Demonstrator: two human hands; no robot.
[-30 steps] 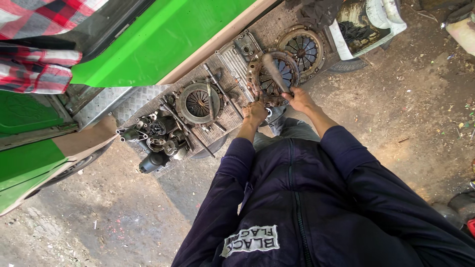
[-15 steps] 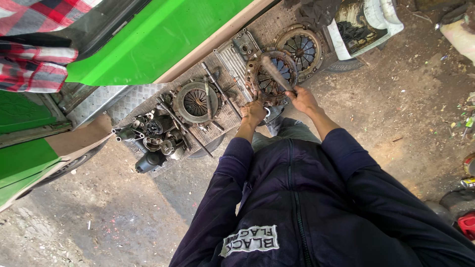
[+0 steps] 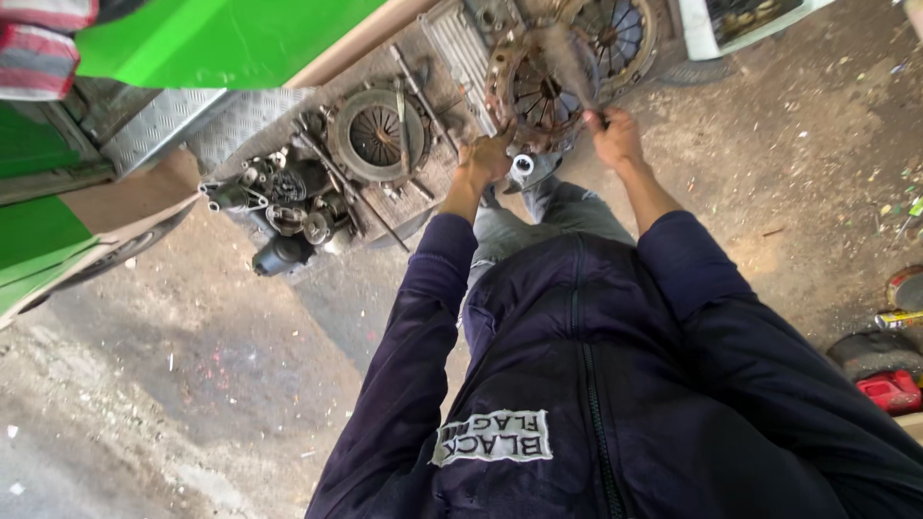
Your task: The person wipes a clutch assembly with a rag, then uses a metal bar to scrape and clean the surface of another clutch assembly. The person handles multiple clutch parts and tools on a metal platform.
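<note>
At the top centre of the frame, the left hand grips the rim of a rusty round steel clutch plate on the metal counter. The right hand is closed around a blurred tool over it. Working the plate seems the step in hand; next calls for a steady hold.

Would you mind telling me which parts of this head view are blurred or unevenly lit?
Head view: the tool in the right hand is motion-blurred; the left hand on the rusty clutch disc looks sharp; daylight brightens the dirt ground; edges curve slightly.

Outdoor repair yard: clutch parts, dirt ground
</note>
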